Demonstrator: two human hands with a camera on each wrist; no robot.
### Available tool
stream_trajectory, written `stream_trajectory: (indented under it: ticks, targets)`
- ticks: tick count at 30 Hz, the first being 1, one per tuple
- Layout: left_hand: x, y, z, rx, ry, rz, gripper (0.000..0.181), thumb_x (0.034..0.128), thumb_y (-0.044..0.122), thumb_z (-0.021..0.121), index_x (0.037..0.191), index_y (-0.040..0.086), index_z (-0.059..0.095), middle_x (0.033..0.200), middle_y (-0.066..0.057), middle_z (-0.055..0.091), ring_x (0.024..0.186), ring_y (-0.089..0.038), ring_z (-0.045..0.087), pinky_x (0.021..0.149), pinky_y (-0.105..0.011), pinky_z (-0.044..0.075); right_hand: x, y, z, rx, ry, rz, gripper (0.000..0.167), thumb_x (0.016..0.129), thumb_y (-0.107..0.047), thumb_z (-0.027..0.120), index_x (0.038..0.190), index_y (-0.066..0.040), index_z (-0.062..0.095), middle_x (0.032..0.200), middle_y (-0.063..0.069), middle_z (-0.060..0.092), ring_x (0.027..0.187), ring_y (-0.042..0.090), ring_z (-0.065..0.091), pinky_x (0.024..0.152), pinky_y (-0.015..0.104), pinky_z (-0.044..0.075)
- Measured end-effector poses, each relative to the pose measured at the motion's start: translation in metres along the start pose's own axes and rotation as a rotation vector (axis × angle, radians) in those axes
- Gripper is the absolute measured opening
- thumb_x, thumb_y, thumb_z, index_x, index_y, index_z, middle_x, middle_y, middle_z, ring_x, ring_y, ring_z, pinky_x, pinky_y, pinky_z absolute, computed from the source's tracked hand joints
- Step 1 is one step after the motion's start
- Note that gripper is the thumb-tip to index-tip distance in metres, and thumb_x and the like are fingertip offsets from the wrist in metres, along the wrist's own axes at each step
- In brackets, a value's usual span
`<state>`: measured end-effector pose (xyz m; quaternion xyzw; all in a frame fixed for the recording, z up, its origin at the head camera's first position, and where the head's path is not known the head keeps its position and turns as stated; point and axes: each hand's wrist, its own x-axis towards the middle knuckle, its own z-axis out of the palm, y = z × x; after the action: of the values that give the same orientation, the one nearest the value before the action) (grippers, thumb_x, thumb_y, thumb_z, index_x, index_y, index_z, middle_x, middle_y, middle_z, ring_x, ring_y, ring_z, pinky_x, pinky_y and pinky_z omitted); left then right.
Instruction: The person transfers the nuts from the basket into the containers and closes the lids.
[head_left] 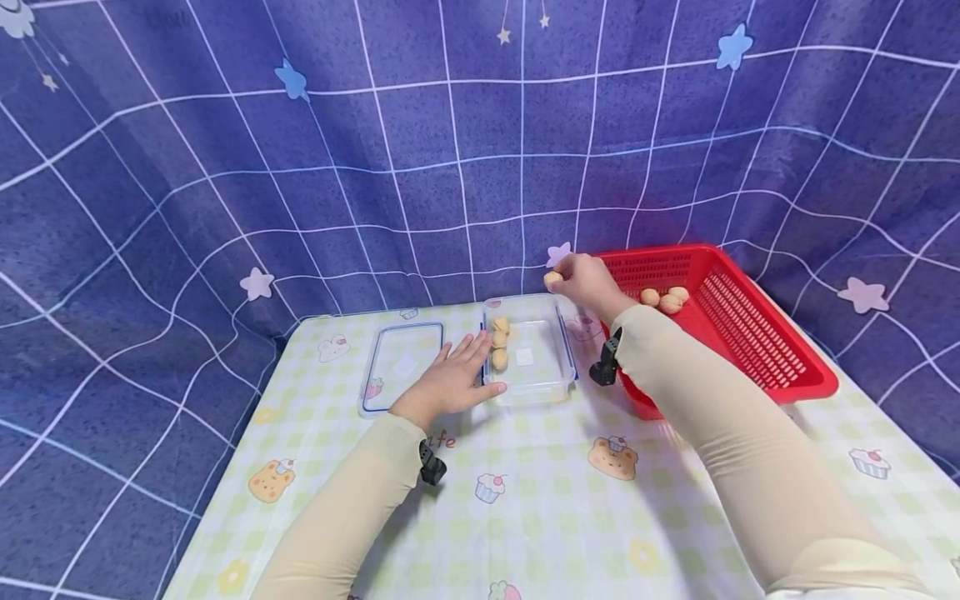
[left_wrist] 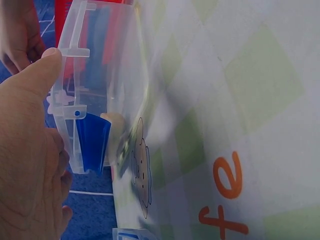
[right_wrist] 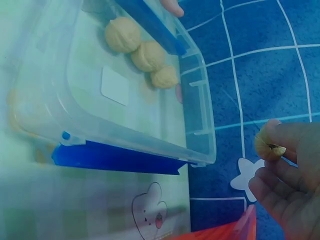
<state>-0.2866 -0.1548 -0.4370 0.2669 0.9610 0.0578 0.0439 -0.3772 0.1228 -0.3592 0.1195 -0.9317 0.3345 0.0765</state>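
Deep-blue curtain [head_left: 480,125] with a pale grid and stars hangs behind a table [head_left: 562,517] spread with a checked, cartoon-printed cloth. On it stands a clear container [head_left: 532,393], open at the top, its blue side latches swung outward, while its blue-edged lid [head_left: 397,358] lies flat to the left, near but apart. Three walnuts [head_left: 499,340] sit inside the container in a short line along its left wall, and most of the floor beside them shows bare. Right of the container, a red basket [head_left: 750,325] holds at least three more walnuts [head_left: 671,303]; the right sleeve covers part of it, so the full count cannot be told. Judging from this layout, the transfer from basket to container looks only partly done: three placed, one on its way, several left, and the lid not yet on. That one, the held walnut [head_left: 552,277], is pinched between thumb and fingertips of the right hand [head_left: 588,283], raised near the container's far right corner, not touching it. The left hand [head_left: 453,383] steadies the container, it seems, with fingers extended along the left side and thumb spread wide, touching the near rim.
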Motion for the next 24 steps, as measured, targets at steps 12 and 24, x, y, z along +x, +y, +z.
stream_trajectory:
  ticks: [12,24]
  targets:
    - [-0.001,0.001,-0.002,-0.015,-0.009,-0.004,0.093,0.0989,0.07,0.037,0.163,0.007,0.01,0.17,-0.01,0.006,0.156,-0.03,0.007,0.124,-0.055,0.003,0.0,-0.004,0.022,-0.017,-0.037,-0.004,0.028,0.092,-0.019,0.073,0.112,0.001,0.072,0.104,0.016,0.074,0.097,0.029,0.066,0.092,0.043,0.053]
    - [-0.002,0.002,-0.005,-0.021,-0.011,-0.004,0.093,0.0992,0.069,0.038,0.163,0.008,0.009,0.17,-0.01,0.005,0.156,-0.028,0.003,0.124,-0.055,0.003,-0.002,-0.015,0.045,-0.006,-0.055,0.021,0.03,0.089,-0.02,0.075,0.112,0.0,0.072,0.106,0.014,0.075,0.098,0.027,0.067,0.092,0.041,0.053]
